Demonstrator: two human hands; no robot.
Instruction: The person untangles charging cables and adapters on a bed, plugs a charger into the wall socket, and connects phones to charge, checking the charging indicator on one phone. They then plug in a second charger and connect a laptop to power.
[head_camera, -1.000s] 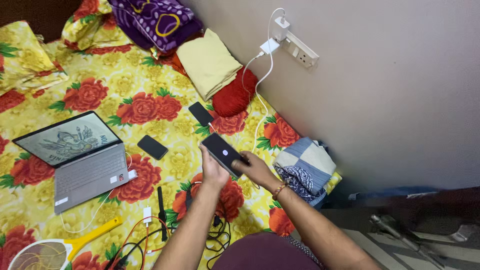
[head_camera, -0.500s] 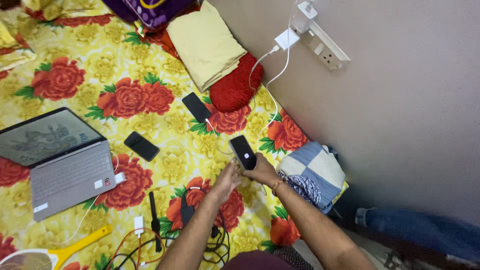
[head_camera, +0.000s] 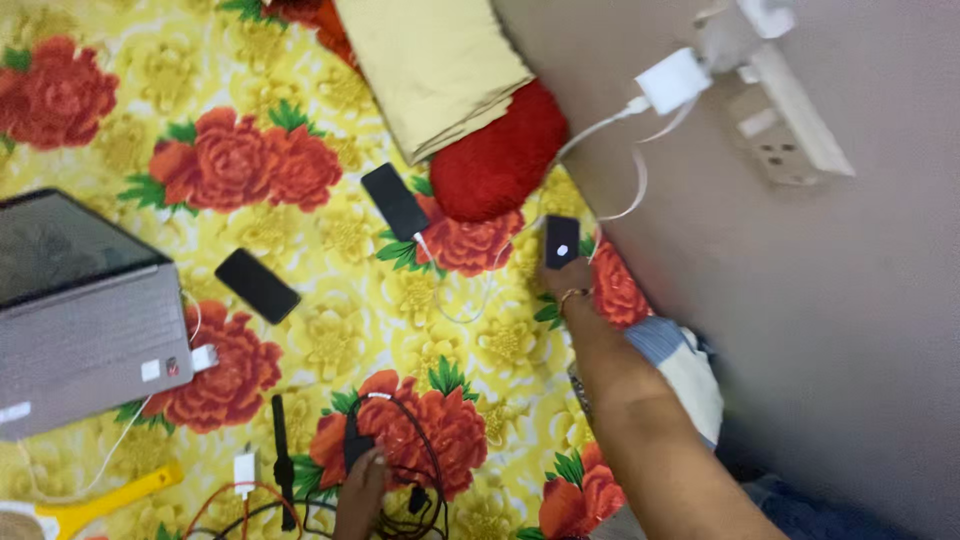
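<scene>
My right hand reaches out toward the wall and holds a small black phone with a white dot on its back, low over the flowered bedsheet. Close to my body, my left hand rests on a black adapter amid a tangle of black cables. A second black phone lies plugged into a white cable beside a red cushion. A third black phone lies loose on the sheet.
An open grey laptop sits at the left. Folded yellow cloth lies on the red cushion. A white charger hangs in a wall power strip. A yellow handle, white plug and checked cloth are nearby.
The phone left my two-handed hold; my right hand carried it away toward the wall. My left hand dropped to the cables. The view moved closer and to the right.
</scene>
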